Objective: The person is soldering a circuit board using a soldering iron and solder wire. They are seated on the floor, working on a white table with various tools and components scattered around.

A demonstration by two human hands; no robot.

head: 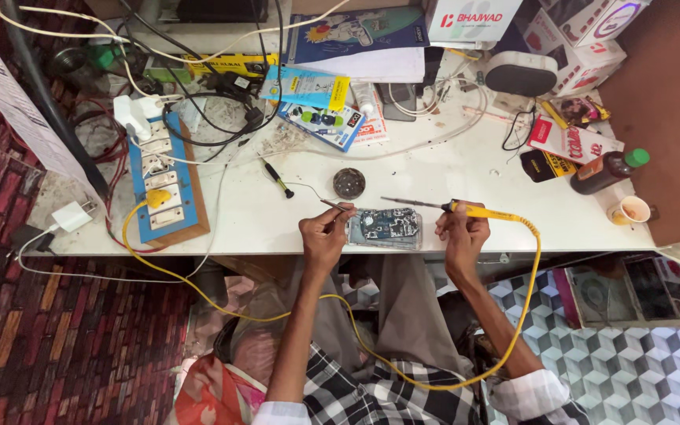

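Partly, the left hand (324,232) hides the circuit board's (387,226) edge.

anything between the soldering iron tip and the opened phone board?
Nothing visible. The soldering iron in the right hand has its tip over bare white table just above the phone board. The left hand holds a thin tool at the board's left edge.

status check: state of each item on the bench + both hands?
left hand: shut on solder wire, beside the board
right hand: shut on soldering iron, tip lifted off the board
circuit board: exposed, flat at the table edge
round tin: open
brown bottle: capped, lying down
paper cup: upright
yellow plug: in the switchboard
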